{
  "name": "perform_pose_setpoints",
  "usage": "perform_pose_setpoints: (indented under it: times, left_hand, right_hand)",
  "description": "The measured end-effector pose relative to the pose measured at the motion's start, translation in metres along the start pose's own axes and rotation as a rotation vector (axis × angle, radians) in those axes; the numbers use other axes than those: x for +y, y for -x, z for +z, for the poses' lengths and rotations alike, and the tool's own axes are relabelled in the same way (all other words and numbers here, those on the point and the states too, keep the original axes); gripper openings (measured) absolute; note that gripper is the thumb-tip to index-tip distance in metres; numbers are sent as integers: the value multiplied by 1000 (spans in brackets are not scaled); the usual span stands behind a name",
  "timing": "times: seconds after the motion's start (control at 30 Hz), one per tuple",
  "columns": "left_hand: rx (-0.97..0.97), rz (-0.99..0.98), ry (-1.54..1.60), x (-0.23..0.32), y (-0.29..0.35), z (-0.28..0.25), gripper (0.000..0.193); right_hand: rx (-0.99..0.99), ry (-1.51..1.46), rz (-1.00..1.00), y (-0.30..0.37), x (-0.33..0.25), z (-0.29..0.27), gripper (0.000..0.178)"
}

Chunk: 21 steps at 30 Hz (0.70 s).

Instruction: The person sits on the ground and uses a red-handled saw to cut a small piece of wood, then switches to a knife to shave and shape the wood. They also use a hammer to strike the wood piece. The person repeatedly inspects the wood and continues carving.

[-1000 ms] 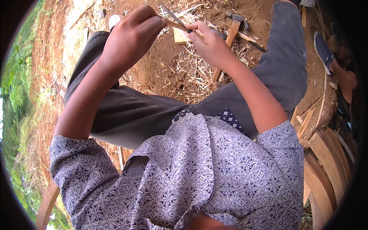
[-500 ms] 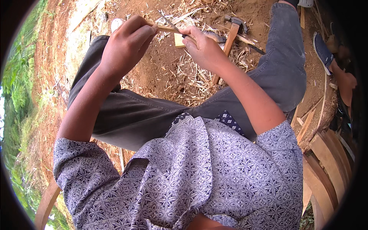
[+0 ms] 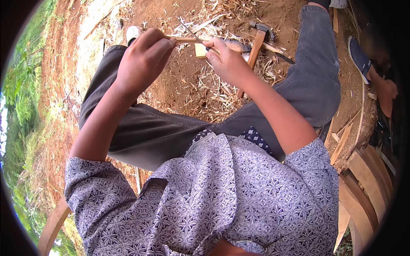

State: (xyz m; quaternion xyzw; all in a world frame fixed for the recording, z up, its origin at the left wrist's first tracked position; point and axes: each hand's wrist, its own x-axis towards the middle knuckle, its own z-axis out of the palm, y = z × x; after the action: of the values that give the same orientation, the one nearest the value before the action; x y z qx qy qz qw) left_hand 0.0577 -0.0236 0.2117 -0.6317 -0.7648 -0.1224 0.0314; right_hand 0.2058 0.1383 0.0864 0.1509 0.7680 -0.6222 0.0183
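Observation:
My left hand (image 3: 145, 57), out past my left knee, is closed on one end of a thin wooden strip (image 3: 186, 40). The strip runs level from those fingers toward my right hand (image 3: 228, 62). That hand is wrapped round the dark handle of a knife (image 3: 189, 29), whose narrow blade points up and left, away from me. The blade crosses the strip close to my right fingers; I cannot tell whether its edge is biting into the wood. Below the strip, on the dirt, lies a small pale wooden block (image 3: 200, 50).
A hammer (image 3: 257, 42) with a wooden handle lies among wood shavings (image 3: 222, 91) between my legs. Beside it rests a dark-bladed tool (image 3: 285, 58). Curved wooden boards (image 3: 363, 187) are stacked at my right. Another person's shoe (image 3: 359, 57) is at the far right.
Both hands have come slightly nearer to me in the picture, with the strip and knife still held. My left knee has shifted a little to the right.

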Motion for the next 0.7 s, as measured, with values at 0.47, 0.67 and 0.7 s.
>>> perform_pose_setpoints:
  times: [0.47, 0.67, 0.7]
  left_hand:
    - [80, -236, 30, 20, -3, 12, 20]
    - [236, -1197, 811, 63, 36, 105, 57]
    - [86, -1280, 944, 78, 25, 108, 55]
  right_hand:
    - [119, -150, 21, 8, 39, 20, 35]
    - [116, -325, 197, 11, 31, 38, 39]
    - [148, -338, 177, 13, 30, 42, 40]
